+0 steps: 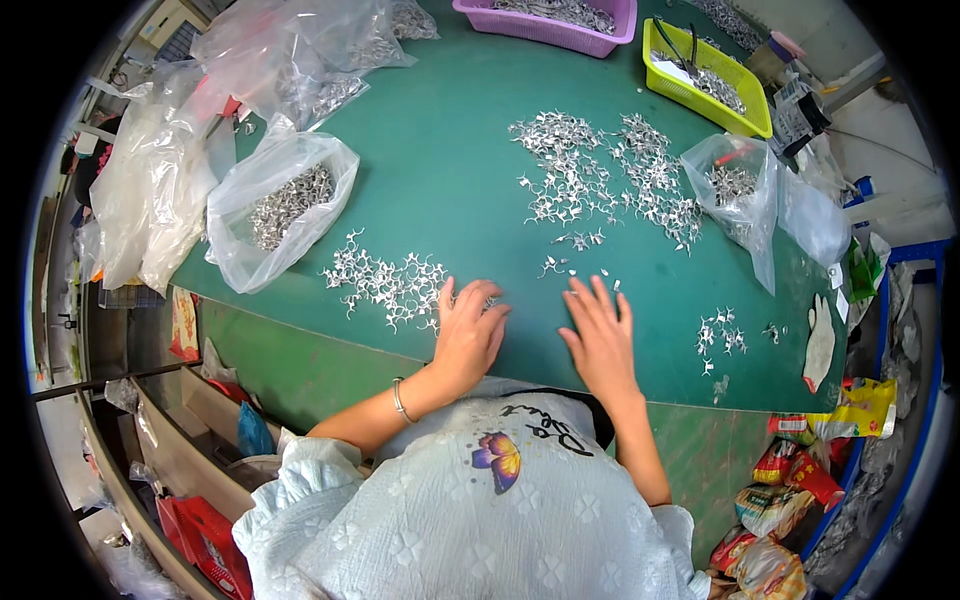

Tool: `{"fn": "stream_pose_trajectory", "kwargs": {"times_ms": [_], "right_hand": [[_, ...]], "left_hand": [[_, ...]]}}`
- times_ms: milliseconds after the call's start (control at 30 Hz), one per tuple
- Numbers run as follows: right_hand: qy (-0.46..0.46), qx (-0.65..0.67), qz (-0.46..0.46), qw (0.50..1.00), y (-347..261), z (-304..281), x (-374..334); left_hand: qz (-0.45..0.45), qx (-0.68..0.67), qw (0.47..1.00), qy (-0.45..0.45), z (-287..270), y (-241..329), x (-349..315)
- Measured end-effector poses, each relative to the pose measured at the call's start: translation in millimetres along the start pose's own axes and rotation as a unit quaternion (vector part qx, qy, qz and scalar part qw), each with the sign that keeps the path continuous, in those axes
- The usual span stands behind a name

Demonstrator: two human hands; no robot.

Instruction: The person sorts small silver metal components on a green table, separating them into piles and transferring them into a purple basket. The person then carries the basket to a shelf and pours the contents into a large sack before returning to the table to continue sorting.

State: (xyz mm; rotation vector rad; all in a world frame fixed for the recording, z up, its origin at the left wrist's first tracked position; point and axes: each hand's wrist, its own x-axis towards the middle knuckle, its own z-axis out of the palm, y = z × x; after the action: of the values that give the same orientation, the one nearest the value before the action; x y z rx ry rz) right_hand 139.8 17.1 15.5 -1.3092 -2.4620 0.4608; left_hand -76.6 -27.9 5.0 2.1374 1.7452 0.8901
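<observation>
My left hand (466, 332), with a bangle on its wrist, is bent at the right edge of a loose pile of small silver metal parts (385, 283). Its thumb and fingers close together, and a bright bit of a silver metal part (491, 300) shows between them. To its right, my right hand (602, 338) rests low over the table with the fingers stretched forward and apart. A few loose metal parts (553, 267) lie just beyond its fingertips. Larger heaps of similar parts (565, 165) are spread farther away.
The green tabletop (440, 130) carries an open plastic bag of parts (285, 205) at left and another bag (735, 185) at right. A purple basket (560, 35) and a yellow-green basket (705, 95) stand at the back. A white glove (820, 343) lies by the right edge.
</observation>
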Motion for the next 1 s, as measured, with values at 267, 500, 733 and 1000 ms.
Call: {"fn": "stream_pose_trajectory", "kwargs": {"times_ms": [267, 500, 733, 1000], "right_hand": [[0.086, 0.003, 0.036, 0.996, 10, -14, 9], [0.048, -0.046, 0.061, 0.996, 17, -2, 9], [0.104, 0.046, 0.084, 0.99, 13, -6, 24], [0.029, -0.055, 0.085, 0.994, 26, -13, 15]], "left_hand": [[-0.022, 0.051, 0.998, 0.02, 36, 16, 55], [-0.044, 0.065, 0.997, -0.007, 19, -3, 42], [-0.015, 0.026, 0.999, -0.015, 0, -3, 24], [-0.02, 0.062, 0.998, -0.006, 3, -8, 22]]}}
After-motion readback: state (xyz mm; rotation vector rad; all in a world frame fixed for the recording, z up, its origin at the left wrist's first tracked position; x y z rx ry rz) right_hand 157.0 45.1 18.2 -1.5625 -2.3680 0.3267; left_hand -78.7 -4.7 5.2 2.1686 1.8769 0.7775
